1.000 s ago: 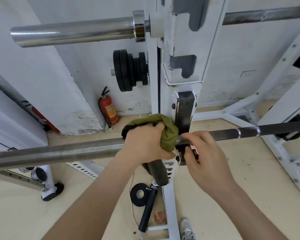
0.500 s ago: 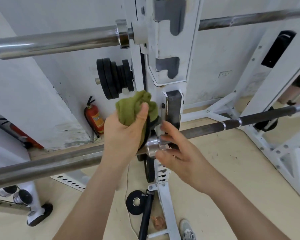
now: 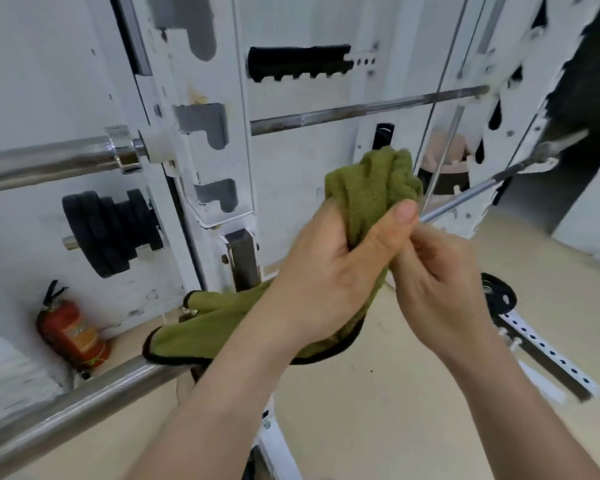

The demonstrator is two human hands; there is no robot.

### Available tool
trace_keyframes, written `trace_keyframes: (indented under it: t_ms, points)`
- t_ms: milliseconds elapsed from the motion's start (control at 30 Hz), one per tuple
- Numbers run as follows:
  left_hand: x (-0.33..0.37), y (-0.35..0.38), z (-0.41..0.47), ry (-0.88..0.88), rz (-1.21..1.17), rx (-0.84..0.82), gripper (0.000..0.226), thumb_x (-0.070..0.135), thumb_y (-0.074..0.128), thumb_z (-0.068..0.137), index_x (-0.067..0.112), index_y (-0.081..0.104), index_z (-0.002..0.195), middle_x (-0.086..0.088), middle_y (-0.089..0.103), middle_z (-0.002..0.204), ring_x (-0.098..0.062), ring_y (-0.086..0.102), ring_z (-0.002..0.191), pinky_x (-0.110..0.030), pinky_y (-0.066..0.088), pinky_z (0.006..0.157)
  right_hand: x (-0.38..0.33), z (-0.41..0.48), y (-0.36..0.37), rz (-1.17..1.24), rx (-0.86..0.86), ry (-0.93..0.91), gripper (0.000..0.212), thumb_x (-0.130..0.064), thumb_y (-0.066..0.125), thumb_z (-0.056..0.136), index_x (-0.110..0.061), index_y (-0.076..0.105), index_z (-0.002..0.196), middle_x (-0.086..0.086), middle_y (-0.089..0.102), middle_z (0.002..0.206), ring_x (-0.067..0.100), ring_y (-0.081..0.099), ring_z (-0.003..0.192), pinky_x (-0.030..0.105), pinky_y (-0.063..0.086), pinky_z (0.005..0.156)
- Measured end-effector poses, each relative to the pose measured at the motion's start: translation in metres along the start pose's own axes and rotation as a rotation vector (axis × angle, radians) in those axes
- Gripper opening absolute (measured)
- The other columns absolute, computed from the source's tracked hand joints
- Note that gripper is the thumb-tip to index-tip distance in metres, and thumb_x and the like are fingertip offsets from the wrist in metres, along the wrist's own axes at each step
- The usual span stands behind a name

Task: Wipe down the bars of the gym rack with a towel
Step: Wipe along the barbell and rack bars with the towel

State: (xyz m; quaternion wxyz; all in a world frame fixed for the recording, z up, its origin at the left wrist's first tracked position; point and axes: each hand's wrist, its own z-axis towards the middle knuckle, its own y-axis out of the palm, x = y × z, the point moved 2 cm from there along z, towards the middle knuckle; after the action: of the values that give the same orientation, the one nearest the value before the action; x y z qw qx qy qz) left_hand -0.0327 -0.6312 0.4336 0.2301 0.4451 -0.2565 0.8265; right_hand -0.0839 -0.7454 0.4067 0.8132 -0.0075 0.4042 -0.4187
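One green towel (image 3: 371, 181), bunched in my left hand (image 3: 326, 271) with the thumb clamped over it. My right hand (image 3: 440, 282) pinches it just beside. Its loose end drapes onto the lower bar (image 3: 66, 407). Two thick bars at left, counting the upper bar (image 3: 45, 164). One fire extinguisher (image 3: 71, 336), one plate stack (image 3: 111, 230).

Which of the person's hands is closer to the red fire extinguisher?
Left. The left hand, gripping the green towel, is to the right of the fire extinguisher. The right hand is farther right still, beyond the left hand.
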Motion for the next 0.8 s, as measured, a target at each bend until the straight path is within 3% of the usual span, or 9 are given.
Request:
trace_keyframes:
  t_ms: [67, 167, 267, 367, 467, 533, 667, 733, 800]
  points:
    - [0.011, 0.017, 0.011, 0.018, -0.032, -0.086, 0.028, 0.038, 0.059, 0.09, 0.016, 0.06, 0.108, 0.004, 0.069, 0.102, -0.011, 0.065, 0.1, -0.037, 0.054, 0.089, -0.004, 0.008, -0.025, -0.001, 0.103, -0.014, 0.04, -0.031, 0.043, 0.093, -0.017, 0.042, 0.056, -0.002, 0.04, 0.049, 0.012, 0.036, 0.046, 0.034, 0.029, 0.041]
    - [0.019, 0.035, 0.028, 0.035, 0.003, -0.077, 0.026, 0.036, 0.069, 0.084, 0.035, 0.059, 0.107, 0.013, 0.068, 0.109, -0.003, 0.064, 0.103, -0.034, 0.053, 0.089, -0.001, 0.027, -0.058, 0.008, 0.156, -0.037, 0.038, -0.022, 0.042, 0.087, -0.02, 0.032, 0.051, -0.005, 0.035, 0.048, 0.005, 0.029, 0.043, 0.019, 0.022, 0.041]
    - [-0.001, 0.04, 0.045, -0.064, 0.118, 0.044, 0.025, 0.049, 0.065, 0.084, 0.028, 0.066, 0.097, 0.011, 0.072, 0.095, -0.004, 0.067, 0.09, -0.033, 0.056, 0.08, 0.033, 0.052, -0.07, -0.263, -0.06, 0.094, 0.04, -0.031, 0.037, 0.082, -0.016, 0.033, 0.045, -0.006, 0.041, 0.042, 0.008, 0.036, 0.041, 0.027, 0.029, 0.043]
    - [-0.055, 0.039, 0.049, -0.296, 0.277, 0.217, 0.044, 0.059, 0.054, 0.087, 0.019, 0.07, 0.082, 0.005, 0.072, 0.08, -0.008, 0.067, 0.077, -0.039, 0.055, 0.078, 0.086, 0.062, -0.069, -0.562, -0.197, 0.21, 0.047, -0.034, 0.037, 0.087, -0.007, 0.054, 0.052, 0.005, 0.059, 0.051, 0.024, 0.056, 0.054, 0.037, 0.046, 0.053]
    - [-0.101, 0.041, 0.042, -0.471, 0.139, 0.389, 0.032, 0.047, 0.057, 0.092, 0.019, 0.072, 0.085, 0.004, 0.074, 0.083, -0.01, 0.068, 0.08, -0.041, 0.055, 0.083, 0.121, 0.067, -0.054, -0.036, -0.264, 0.433, 0.042, -0.022, 0.041, 0.097, 0.002, 0.065, 0.072, 0.014, 0.07, 0.066, 0.026, 0.068, 0.06, 0.038, 0.055, 0.058]
    - [-0.117, 0.038, 0.039, -0.544, 0.082, 0.531, 0.022, 0.038, 0.059, 0.093, 0.021, 0.072, 0.085, 0.001, 0.074, 0.086, -0.012, 0.069, 0.082, -0.039, 0.056, 0.083, 0.132, 0.074, -0.042, 0.304, -0.263, 0.589, 0.039, -0.017, 0.04, 0.101, 0.011, 0.058, 0.083, 0.022, 0.07, 0.07, 0.028, 0.07, 0.057, 0.037, 0.054, 0.052]
    - [-0.12, 0.022, 0.046, -0.498, 0.206, 0.706, 0.02, 0.028, 0.058, 0.094, 0.01, 0.067, 0.089, -0.004, 0.067, 0.082, -0.005, 0.06, 0.066, -0.016, 0.049, 0.061, 0.133, 0.117, -0.011, 0.604, -0.213, 0.566, 0.035, -0.015, 0.038, 0.103, 0.006, 0.061, 0.085, 0.011, 0.068, 0.061, 0.02, 0.066, 0.05, 0.023, 0.052, 0.044]
    - [-0.127, 0.011, 0.053, -0.517, 0.192, 0.714, 0.022, 0.033, 0.06, 0.093, 0.012, 0.068, 0.094, -0.006, 0.068, 0.082, -0.009, 0.062, 0.066, -0.02, 0.051, 0.062, 0.13, 0.144, 0.016, 0.854, -0.274, 0.625, 0.028, -0.011, 0.043, 0.1, 0.002, 0.062, 0.083, 0.012, 0.07, 0.067, 0.025, 0.069, 0.059, 0.028, 0.056, 0.055]
    - [-0.138, 0.003, 0.059, -0.607, 0.194, 0.62, 0.017, 0.038, 0.063, 0.09, 0.023, 0.069, 0.097, 0.001, 0.072, 0.088, -0.009, 0.068, 0.077, -0.027, 0.056, 0.074, 0.138, 0.157, 0.049, 0.739, -0.47, 0.65, 0.022, -0.018, 0.051, 0.096, -0.003, 0.065, 0.089, 0.01, 0.071, 0.082, 0.025, 0.069, 0.076, 0.033, 0.056, 0.07]
